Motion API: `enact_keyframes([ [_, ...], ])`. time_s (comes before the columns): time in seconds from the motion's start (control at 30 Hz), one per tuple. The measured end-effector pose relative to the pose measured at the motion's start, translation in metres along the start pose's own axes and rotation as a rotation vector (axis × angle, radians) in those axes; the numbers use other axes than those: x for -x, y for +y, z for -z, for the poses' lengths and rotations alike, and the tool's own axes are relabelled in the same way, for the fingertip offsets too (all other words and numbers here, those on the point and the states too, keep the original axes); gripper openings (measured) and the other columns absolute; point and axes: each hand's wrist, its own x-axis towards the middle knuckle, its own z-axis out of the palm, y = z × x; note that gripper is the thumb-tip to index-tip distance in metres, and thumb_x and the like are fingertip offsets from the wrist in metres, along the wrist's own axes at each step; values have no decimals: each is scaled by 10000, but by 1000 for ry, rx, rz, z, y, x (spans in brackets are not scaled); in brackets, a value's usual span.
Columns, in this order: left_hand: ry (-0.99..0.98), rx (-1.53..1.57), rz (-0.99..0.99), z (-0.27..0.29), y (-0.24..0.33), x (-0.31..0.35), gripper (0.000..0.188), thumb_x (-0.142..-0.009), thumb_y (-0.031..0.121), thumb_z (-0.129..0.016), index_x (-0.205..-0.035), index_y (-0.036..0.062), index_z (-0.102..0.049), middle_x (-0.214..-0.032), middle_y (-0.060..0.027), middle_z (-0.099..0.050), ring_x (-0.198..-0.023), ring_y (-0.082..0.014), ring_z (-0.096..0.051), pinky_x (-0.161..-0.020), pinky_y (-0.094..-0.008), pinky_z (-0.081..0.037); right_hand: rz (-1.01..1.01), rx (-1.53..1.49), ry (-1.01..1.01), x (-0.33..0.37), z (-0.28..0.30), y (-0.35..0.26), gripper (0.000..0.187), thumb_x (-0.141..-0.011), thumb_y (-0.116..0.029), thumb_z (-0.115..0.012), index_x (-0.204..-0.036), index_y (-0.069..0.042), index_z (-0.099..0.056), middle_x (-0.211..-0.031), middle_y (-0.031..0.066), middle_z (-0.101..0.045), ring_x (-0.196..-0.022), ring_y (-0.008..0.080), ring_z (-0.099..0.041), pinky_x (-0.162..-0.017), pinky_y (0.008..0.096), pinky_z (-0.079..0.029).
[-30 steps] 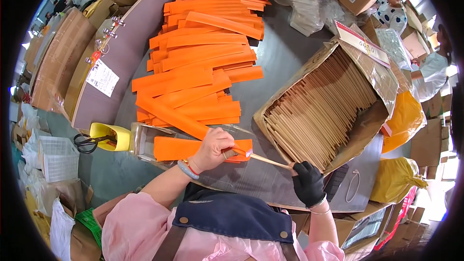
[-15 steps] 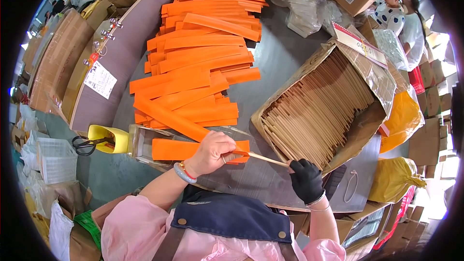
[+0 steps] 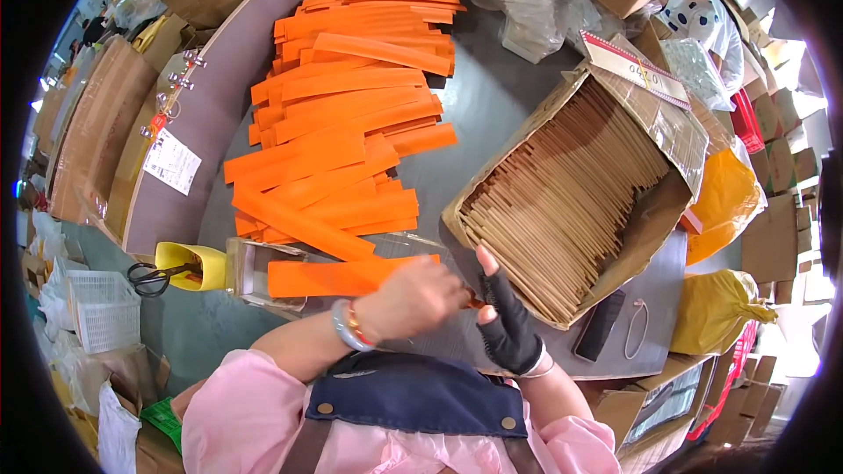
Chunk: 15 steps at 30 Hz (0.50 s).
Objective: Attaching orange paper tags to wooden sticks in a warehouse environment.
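Note:
My left hand [image 3: 413, 300], bare and smeared by motion, is over the right end of an orange strip [image 3: 307, 277] lying on the table. Its fingers are too blurred to read. Facing it, my right hand [image 3: 514, 325] in a black fingertip-less glove has its fingers apart. Between the two hands a small orange-brown bit [image 3: 475, 303] shows; the rest of it is hidden. Beyond them lies a long spread pile of orange strips [image 3: 351, 123]. To the right stands an open cardboard box [image 3: 457, 211] full of thin wooden sticks [image 3: 562, 202].
A yellow holder [image 3: 211, 269] with black-handled scissors [image 3: 151, 278] is at the table's left edge, next to a small clear tray [image 3: 246, 268]. A dark phone [image 3: 600, 326] and a white cord loop [image 3: 637, 329] lie right. Plastic bags [image 3: 531, 13] sit behind; another person [image 3: 698, 22] is far right.
My right hand has moved left, turned and spread its fingers. The thin wooden stick, tipped with orange and stretched between both hands before, no longer shows. My left hand has shifted slightly down.

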Motion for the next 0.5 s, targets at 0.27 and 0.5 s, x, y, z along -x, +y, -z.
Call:
enact_keyframes([
  [0.27,106,297,495,-33,-38,49,383,-713,266,-850,-1019,82,-714,-965,-61,-617,-923,-263,-568,-810,-381,-441,-84,915,207,32,46,97,351,-819,-205,-703,-1111,-30,-615,-1003,153,-601,-955,375,-549,-847,475,-454],
  [0.5,294,198,415,-48,-39,57,387,-703,284,-862,-968,61,-689,-931,-57,-613,-888,-269,-569,-794,-381,-453,-276,1066,111,25,38,97,173,-851,-158,-635,-969,-53,-564,-971,159,-575,-924,375,-540,-799,479,-447],
])
